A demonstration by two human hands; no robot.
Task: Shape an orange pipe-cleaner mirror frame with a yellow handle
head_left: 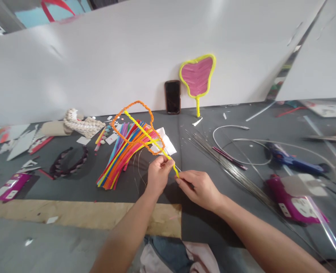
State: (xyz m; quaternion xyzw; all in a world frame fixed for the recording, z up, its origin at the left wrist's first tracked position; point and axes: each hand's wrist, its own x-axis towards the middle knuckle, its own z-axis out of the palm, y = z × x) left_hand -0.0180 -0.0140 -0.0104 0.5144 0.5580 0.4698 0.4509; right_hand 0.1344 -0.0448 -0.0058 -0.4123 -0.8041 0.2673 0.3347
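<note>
My left hand (158,172) pinches a yellow pipe cleaner (149,136) that is wound along a straight stem. An orange twisted pipe-cleaner loop (138,102) is joined to it and stands beyond my fingers, above the table. Just to the right, my right hand (197,187) is closed on the lower end of the same yellow stem, thumb and forefinger together. Behind the loop lies a bundle of many-coloured pipe cleaners (113,163), partly covered by it. A thin wire hangs near my left hand.
Against the white board lean a phone (172,97) and a pink fan shape with yellow edging (197,76). Metal wires (230,168), a blue glue gun (295,159) and a magenta box (294,203) lie right. A dark braided band (69,161) and paper scraps lie left.
</note>
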